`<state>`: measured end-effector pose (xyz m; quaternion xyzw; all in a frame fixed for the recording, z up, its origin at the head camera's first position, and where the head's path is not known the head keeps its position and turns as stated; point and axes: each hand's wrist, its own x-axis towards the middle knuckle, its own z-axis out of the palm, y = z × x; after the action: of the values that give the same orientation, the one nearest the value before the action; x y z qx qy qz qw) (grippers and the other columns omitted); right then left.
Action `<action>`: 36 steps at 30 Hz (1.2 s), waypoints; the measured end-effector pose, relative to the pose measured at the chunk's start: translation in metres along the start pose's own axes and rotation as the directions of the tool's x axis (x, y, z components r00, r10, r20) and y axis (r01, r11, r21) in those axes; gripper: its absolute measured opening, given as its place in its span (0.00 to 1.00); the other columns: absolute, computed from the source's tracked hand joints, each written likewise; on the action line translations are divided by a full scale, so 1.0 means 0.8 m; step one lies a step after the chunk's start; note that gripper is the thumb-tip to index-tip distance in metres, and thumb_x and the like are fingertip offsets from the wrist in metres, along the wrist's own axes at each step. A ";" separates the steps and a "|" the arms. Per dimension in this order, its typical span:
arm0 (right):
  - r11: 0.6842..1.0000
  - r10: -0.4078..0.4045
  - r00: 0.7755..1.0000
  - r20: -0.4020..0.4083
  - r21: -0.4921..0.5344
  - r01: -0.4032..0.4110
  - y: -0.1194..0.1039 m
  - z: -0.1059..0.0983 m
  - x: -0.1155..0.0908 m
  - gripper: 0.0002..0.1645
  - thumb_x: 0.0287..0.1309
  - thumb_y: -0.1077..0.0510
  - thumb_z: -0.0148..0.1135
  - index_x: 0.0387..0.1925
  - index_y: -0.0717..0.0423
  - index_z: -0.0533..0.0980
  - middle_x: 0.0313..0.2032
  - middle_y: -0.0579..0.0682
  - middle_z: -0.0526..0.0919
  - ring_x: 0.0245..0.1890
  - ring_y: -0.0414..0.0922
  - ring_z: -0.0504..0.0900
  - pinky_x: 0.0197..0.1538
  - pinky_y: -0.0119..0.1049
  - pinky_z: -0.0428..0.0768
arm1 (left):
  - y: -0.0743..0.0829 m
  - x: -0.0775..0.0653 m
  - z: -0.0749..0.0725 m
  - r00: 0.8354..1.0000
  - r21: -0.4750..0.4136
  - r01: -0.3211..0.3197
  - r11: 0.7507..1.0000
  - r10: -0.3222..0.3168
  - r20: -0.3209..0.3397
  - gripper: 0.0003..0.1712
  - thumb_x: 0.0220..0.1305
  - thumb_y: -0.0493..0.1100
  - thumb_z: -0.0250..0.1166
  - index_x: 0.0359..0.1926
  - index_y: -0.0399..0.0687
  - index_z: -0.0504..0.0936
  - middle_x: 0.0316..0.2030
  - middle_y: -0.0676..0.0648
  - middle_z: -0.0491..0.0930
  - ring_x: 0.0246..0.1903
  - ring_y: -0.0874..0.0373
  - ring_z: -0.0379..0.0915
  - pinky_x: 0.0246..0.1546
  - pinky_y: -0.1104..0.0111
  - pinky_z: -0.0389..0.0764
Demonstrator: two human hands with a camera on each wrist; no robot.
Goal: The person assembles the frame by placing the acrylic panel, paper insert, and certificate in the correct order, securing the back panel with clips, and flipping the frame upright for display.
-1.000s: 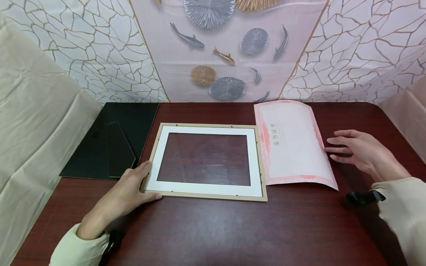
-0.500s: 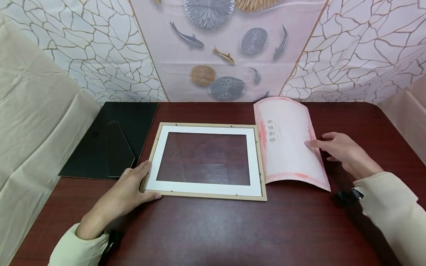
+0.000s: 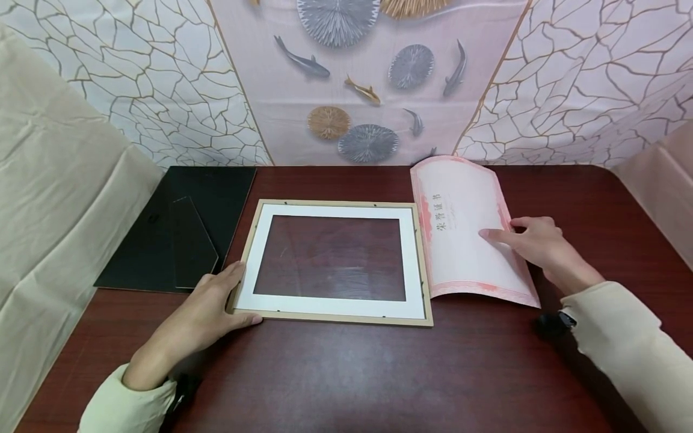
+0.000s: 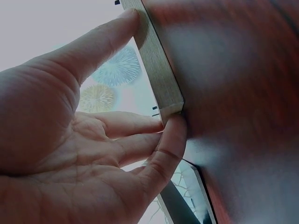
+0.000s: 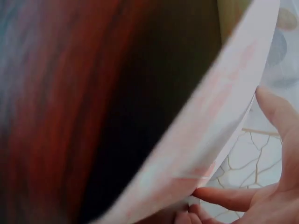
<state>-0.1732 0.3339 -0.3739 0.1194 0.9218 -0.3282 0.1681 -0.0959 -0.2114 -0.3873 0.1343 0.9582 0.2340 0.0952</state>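
Note:
A picture frame (image 3: 335,320) with a thin wooden border and a white mat lies face down on the table, its middle see-through. My left hand (image 3: 206,310) holds its near left corner, thumb along the front edge and fingers against the left side, as the left wrist view shows at the wooden edge (image 4: 159,70). Right of the frame, a certificate (image 3: 465,240) with a pink border bows upward, its left side against the frame. My right hand (image 3: 541,245) pinches its right edge, thumb on top and forefinger at the edge; the other fingertips are partly hidden.
A black backing board (image 3: 135,240) with a fold-out stand (image 3: 195,246) lies at the left of the dark red-brown table (image 3: 346,373). Patterned cloth (image 3: 357,90) hangs behind the table, and plain cream cloth (image 3: 59,180) hangs at the left.
My right hand has moved left from beside the certificate and taken its right edge. The certificate has shifted slightly left and bows more. My left hand and the picture frame stay in place.

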 end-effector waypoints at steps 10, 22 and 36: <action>0.998 -0.064 0.996 0.054 0.020 0.063 -0.013 0.015 -0.006 0.66 0.70 0.26 0.52 0.79 0.76 0.44 0.71 0.77 0.59 0.66 0.66 0.67 0.60 0.51 0.76 | 0.000 -0.001 0.000 1.000 0.010 -0.005 1.000 0.005 -0.002 0.55 0.60 0.54 0.78 0.77 0.31 0.63 0.74 0.28 0.65 0.65 0.30 0.66 0.62 0.40 0.75; 0.977 -0.092 0.996 0.019 0.194 0.087 -0.023 0.030 -0.012 0.70 0.67 0.32 0.64 0.83 0.63 0.31 0.78 0.71 0.53 0.67 0.60 0.67 0.64 0.46 0.73 | 0.000 -0.001 0.000 1.000 0.007 -0.011 1.000 0.011 -0.002 0.55 0.60 0.54 0.78 0.77 0.31 0.62 0.74 0.27 0.65 0.65 0.30 0.66 0.62 0.40 0.75; 0.963 -0.125 0.989 -0.081 0.229 0.140 -0.035 0.022 -0.025 0.70 0.66 0.48 0.71 0.83 0.58 0.28 0.80 0.72 0.50 0.61 0.55 0.76 0.43 0.23 0.75 | -0.001 -0.002 0.001 1.000 0.007 0.002 1.000 -0.002 0.008 0.55 0.61 0.55 0.78 0.78 0.32 0.62 0.75 0.28 0.64 0.67 0.30 0.65 0.63 0.38 0.74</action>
<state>-0.1600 0.2995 -0.3631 0.0871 0.8877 -0.4409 0.1000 -0.0946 -0.2121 -0.3880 0.1346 0.9588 0.2298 0.0989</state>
